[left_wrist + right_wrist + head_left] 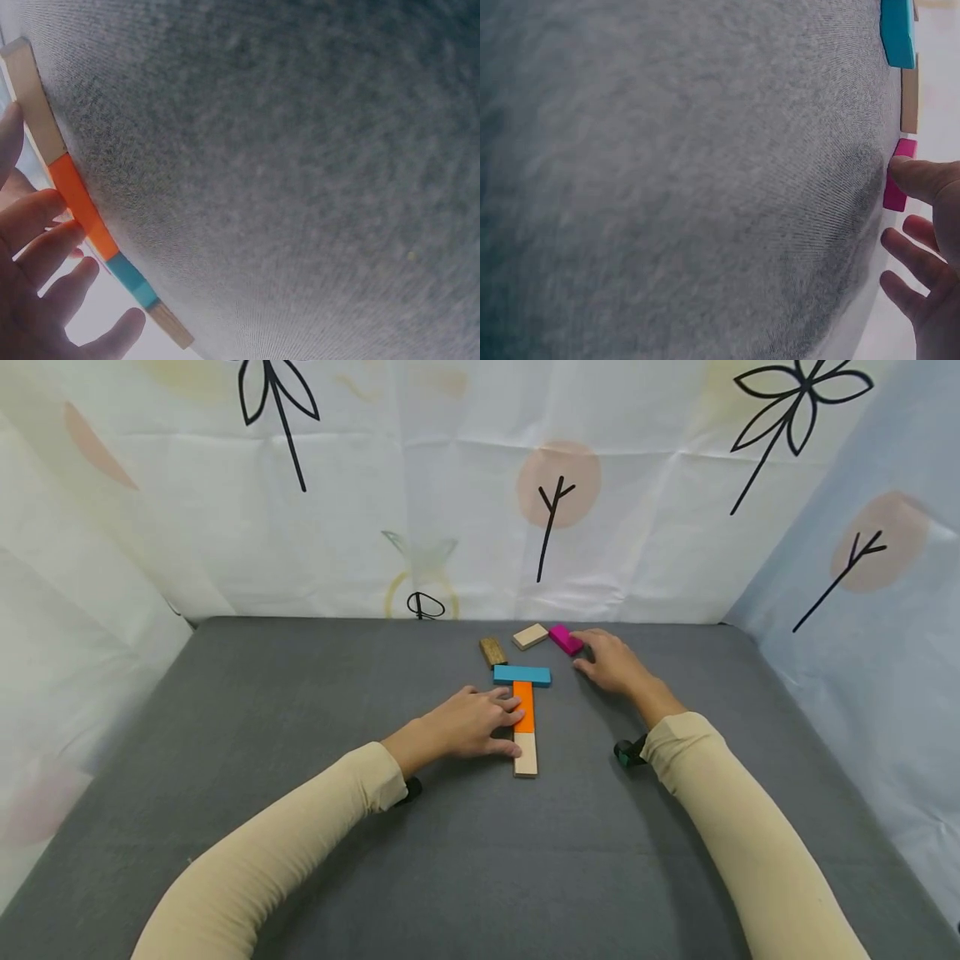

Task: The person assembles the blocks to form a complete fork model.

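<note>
Flat blocks form a T on the grey surface: a blue block (522, 675) lies crosswise, with an orange block (524, 707) and a pale wooden block (527, 755) in line below it. My left hand (468, 723) rests beside the stem, its spread fingers at the orange block's left side and its thumb near the pale one. At the upper right, my right hand (613, 662) reaches to a magenta block (566, 640), index fingertip at its right end and thumb close to its near side. In the right wrist view the thumb (919, 178) overlaps the magenta block.
Behind the blue block lie a brown wooden block (492, 652) and another pale block (530, 637). White cloth (465, 510) with printed plants hangs along the back and sides. Dark devices (628, 752) show under the wrists.
</note>
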Demonstrator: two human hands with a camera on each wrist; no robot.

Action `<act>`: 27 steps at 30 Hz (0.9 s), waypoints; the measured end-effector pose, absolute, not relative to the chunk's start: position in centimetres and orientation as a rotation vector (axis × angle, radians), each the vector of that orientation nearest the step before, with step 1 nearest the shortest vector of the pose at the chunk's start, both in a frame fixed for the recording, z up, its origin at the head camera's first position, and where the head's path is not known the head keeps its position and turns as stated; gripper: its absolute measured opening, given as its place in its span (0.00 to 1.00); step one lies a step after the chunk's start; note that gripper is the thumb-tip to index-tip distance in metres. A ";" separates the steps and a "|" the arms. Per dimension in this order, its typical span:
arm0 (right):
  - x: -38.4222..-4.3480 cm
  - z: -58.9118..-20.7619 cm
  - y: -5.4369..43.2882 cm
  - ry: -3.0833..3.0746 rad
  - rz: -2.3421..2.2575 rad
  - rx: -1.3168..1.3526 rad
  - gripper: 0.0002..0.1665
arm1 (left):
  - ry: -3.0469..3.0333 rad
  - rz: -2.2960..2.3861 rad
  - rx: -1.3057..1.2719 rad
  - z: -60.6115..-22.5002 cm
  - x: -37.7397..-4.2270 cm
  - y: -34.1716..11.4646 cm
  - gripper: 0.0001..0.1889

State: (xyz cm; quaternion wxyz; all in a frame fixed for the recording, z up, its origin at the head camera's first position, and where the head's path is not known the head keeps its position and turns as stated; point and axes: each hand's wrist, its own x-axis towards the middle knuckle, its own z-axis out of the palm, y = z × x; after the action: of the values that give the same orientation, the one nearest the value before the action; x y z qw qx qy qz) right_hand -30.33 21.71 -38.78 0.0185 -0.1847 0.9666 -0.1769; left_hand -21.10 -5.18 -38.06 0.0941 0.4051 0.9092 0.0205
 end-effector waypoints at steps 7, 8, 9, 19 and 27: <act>-30.7 -38.6 21.0 3.036 -0.533 -0.602 0.33 | 2.702 0.052 1.208 -38.1 -21.2 -5.1 0.38; -30.8 -38.6 20.9 3.037 -0.530 -0.609 0.33 | 2.704 0.050 1.210 -38.1 -21.2 -5.0 0.38; -30.8 -38.5 20.7 3.039 -0.526 -0.614 0.33 | 2.704 0.051 1.211 -38.1 -21.2 -5.0 0.37; -31.1 -38.6 20.2 3.026 -0.493 -0.605 0.31 | 2.700 0.064 1.205 -38.1 -21.2 -5.0 0.37; -31.3 -38.9 20.5 3.018 -0.496 -0.570 0.28 | 2.700 0.055 1.207 -38.2 -21.2 -5.1 0.37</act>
State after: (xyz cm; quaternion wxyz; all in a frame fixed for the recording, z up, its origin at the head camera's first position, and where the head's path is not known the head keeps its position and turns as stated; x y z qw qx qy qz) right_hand -31.25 20.50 -38.85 0.0150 -0.1832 0.9699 -0.1595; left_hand -21.23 -5.08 -38.16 0.0918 0.4062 0.9090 0.0185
